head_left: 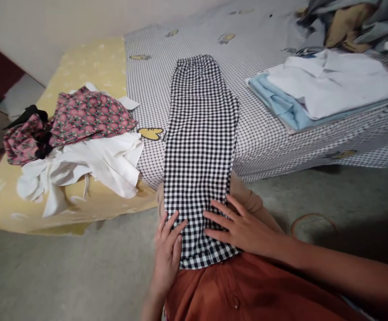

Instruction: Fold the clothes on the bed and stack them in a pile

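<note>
A pair of black-and-white checked trousers (198,138) lies folded lengthwise, one leg over the other. Its gathered waistband is on the bed and its hem end rests across my lap. My left hand (169,243) lies at the left edge near the hem, fingers stretched out over the cloth. On the opposite edge my right hand (235,225) rests flat, its fingers spread across the fabric. Neither hand grips the cloth. Slight creases run through the trousers near both hands.
A bed with a checked sheet (247,156) and a yellow section (95,55) stands before me. Pink floral cloth (90,113) and white garments (103,160) lie crumpled at left. Folded white shirts (344,82) top a stack at right; darker clothes (350,24) are heaped behind.
</note>
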The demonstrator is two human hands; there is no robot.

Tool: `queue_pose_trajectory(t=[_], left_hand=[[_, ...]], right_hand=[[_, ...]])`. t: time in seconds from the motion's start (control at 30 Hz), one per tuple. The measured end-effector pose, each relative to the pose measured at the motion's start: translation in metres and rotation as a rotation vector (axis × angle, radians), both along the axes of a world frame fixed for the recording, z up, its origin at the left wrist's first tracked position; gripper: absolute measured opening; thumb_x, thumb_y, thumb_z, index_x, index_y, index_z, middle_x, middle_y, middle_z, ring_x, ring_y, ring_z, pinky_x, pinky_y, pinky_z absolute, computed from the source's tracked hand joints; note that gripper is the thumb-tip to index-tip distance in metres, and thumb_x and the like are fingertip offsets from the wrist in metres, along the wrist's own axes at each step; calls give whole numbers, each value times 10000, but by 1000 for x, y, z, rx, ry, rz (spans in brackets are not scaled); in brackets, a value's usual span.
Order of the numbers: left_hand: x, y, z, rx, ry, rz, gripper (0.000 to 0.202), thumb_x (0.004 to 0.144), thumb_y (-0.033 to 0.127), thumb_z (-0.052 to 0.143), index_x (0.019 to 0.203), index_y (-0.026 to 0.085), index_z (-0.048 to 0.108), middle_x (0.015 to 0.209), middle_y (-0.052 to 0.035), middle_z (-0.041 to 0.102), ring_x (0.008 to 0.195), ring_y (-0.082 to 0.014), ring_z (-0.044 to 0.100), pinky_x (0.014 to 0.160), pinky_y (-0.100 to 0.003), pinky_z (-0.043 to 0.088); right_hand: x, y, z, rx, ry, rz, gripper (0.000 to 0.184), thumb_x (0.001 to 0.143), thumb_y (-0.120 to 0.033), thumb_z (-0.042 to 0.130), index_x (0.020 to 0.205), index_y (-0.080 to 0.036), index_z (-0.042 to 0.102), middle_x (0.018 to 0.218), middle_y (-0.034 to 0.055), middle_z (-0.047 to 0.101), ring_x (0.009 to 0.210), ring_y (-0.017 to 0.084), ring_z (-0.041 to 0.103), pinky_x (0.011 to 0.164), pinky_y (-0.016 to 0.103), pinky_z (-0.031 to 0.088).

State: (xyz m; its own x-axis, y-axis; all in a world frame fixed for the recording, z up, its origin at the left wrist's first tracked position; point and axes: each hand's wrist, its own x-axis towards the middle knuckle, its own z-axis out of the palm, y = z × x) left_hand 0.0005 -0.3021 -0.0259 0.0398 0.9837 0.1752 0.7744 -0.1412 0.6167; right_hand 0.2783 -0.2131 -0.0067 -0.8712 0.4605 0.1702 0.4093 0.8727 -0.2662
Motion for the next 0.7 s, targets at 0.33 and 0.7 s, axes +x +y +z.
queue_pose_trajectory(t=[0.33, 0.7], left_hand=[[-1, 4, 14, -180, -513, 161, 381, 1008, 465, 416, 1184, 337, 729, 1462, -37, 597, 1516, -269, 308, 1271, -573, 165], [-16, 4, 17, -319, -1015, 172, 843, 819, 849, 332, 1489, 351, 446, 1584, -65, 466, 1521, -286, 303, 1280, -517, 136]], right_hand=[[-31, 20, -7, -1040, 509, -92, 248, 958, -433, 599, 1023, -236, 733, 1012, 41, 780, 956, 219, 710, 1058, 451, 448], [-44, 38, 1, -1538, 503, -313, 121, 790, -327, 711, 866, -233, 721, 907, 10, 725, 875, 207, 621, 882, 376, 462]])
